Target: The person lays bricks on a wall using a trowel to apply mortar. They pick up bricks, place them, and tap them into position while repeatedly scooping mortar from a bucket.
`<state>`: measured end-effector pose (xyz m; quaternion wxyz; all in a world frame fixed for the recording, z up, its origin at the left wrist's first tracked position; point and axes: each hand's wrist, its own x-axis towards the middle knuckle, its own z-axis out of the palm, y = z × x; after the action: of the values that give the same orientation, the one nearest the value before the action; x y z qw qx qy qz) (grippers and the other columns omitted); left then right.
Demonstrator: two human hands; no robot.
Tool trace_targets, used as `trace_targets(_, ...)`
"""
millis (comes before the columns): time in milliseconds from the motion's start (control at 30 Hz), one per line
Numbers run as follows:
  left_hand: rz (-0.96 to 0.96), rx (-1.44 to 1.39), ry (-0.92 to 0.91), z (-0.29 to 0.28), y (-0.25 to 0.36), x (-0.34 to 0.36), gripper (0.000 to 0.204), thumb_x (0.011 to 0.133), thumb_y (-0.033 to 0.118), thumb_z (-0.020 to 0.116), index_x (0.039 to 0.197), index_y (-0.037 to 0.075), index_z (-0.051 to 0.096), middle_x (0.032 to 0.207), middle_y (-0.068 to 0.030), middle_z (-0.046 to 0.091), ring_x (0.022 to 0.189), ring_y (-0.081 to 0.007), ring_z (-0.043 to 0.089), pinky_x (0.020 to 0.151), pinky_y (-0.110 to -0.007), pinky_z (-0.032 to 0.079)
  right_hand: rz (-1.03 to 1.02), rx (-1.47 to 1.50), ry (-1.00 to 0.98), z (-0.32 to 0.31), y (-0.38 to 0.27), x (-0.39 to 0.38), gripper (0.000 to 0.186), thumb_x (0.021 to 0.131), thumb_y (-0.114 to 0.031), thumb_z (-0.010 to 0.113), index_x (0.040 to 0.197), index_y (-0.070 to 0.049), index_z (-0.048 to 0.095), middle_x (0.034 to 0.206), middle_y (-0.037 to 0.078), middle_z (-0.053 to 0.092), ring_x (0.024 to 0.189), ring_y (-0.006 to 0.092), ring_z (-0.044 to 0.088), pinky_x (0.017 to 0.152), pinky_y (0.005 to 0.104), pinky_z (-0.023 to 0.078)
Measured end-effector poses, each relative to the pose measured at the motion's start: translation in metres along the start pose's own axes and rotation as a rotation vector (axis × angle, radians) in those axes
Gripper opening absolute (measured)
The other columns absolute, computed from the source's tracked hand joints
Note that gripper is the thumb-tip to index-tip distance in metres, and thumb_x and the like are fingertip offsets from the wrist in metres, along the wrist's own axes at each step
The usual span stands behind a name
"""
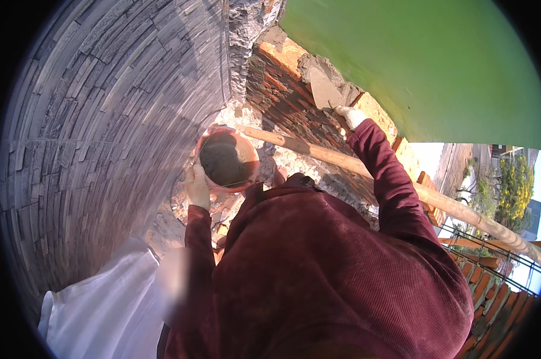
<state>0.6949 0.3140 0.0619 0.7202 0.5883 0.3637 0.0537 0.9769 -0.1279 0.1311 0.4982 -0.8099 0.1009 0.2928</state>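
Observation:
My right hand (351, 116), in a pale glove, grips a pointing trowel (324, 90) at the top of a low brick wall (279, 90), its flat blade against wet grey mortar (315, 64) beside a green panel. My left hand (197, 185) holds the left side of a round reddish bucket (251, 155) with wet grey mortar in it. The bucket is low in the corner, between the stone wall and the brick wall.
A curved-looking grey stacked-stone wall (103, 119) fills the left. A wooden pole (318, 149) crosses diagonally in front of the brickwork. The green panel (414, 66) rises beyond it. Rubble (178, 209) lies below, white cloth (103, 305) at lower left, rebar and bricks (491, 305) at right.

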Motion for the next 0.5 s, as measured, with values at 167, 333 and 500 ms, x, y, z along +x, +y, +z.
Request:
trace_targets(167,0.084,-0.004,0.043,-0.004,0.011,-0.013,0.045,0.108,0.037,0.046,0.119,-0.002,0.065,0.101,-0.0017,0.064,0.087,-0.0103,0.055,0.078,-0.029,0.047,0.044,0.097,-0.007,0.007,-0.055,-0.014,0.029,0.100,-0.027,0.053,0.100,-0.001,0.067,0.061,0.010,0.059,0.045,0.0234,0.057,0.040,0.0402,0.045)
trace_targets(333,0.018,0.215,0.011,-0.017,0.004,0.001,0.047,0.107,0.040,0.047,0.117,-0.002,0.065,0.096,0.0010,0.062,0.081,-0.0092,0.052,0.072,-0.029,0.046,0.089,-0.001,-0.007,0.025,-0.063,0.014,0.031,0.101,-0.031,0.053,0.096,-0.004,0.067,0.061,0.008,0.061,0.044,0.0234,0.055,0.040,0.0388,0.044)
trace_targets(500,-0.002,0.009,0.061,-0.028,0.000,-0.007,0.043,0.106,0.038,0.049,0.114,0.000,0.066,0.088,0.0022,0.061,0.078,-0.0072,0.051,0.069,-0.026,0.044,0.140,-0.074,0.124,0.018,-0.027,-0.032,0.032,0.098,-0.029,0.058,0.111,-0.002,0.068,0.073,0.013,0.067,0.052,0.0242,0.062,0.046,0.0390,0.048)
